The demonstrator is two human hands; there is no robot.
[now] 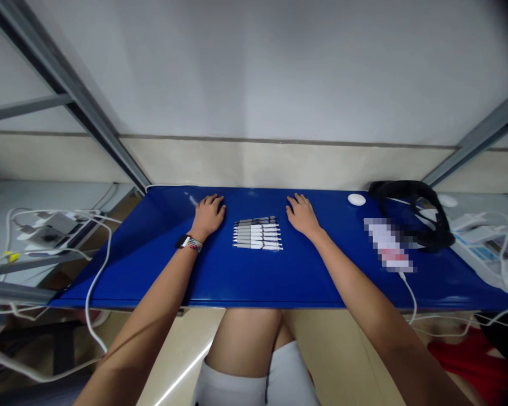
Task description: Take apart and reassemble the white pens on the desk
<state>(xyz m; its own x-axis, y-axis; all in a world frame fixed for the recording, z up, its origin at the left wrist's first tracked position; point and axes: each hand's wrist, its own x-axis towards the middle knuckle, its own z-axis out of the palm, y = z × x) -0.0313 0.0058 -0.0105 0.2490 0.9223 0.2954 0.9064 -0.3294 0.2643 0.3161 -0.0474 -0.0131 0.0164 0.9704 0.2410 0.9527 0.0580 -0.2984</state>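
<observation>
Several pens (pixel 257 234) lie side by side in a neat row on the blue tabletop (pixel 254 282), most with white and grey barrels and a darker one at the far end. To the left of the row my left hand (pixel 208 216) rests flat on the table with its fingers spread, holding nothing. A dark watch and a woven bracelet are on that wrist. My right hand (pixel 302 214) lies on the table to the right of the pens, fingers apart and without anything in it. Neither hand touches the pens.
At the right are a small white oval object (pixel 356 199), a black strap-like headgear (pixel 432 217) and a blurred-out device (pixel 387 245) with a white cable. White cables (pixel 105 254) hang by the left edge. Metal frame posts (pixel 97 124) stand at both sides, with a wall behind.
</observation>
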